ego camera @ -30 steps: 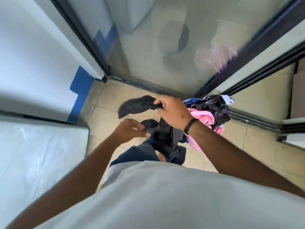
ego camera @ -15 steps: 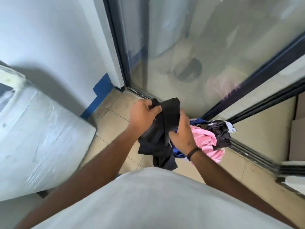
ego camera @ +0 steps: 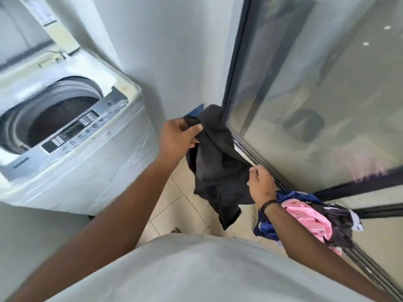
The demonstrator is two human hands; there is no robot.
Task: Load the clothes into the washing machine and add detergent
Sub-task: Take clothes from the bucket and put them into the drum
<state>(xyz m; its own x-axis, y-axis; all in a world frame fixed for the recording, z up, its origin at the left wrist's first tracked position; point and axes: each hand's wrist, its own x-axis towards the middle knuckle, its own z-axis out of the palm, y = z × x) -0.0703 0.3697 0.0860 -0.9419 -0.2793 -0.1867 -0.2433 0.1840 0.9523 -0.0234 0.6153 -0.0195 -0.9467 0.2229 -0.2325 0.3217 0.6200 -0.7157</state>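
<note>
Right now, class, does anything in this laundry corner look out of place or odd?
Yes: the pile of clothes lies on the floor tiles against the glass door's track, not in a basket. The washing machine is wrapped in plastic film, wrinkled on its front.

Single head-worn wide-angle view, looking steeply down, close over hands, washing machine (ego camera: 72, 136) at left

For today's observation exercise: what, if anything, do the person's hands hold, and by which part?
Both hold one dark grey cloth garment: the left hand grips its upper edge, the right hand pinches its right-hand edge.
</note>
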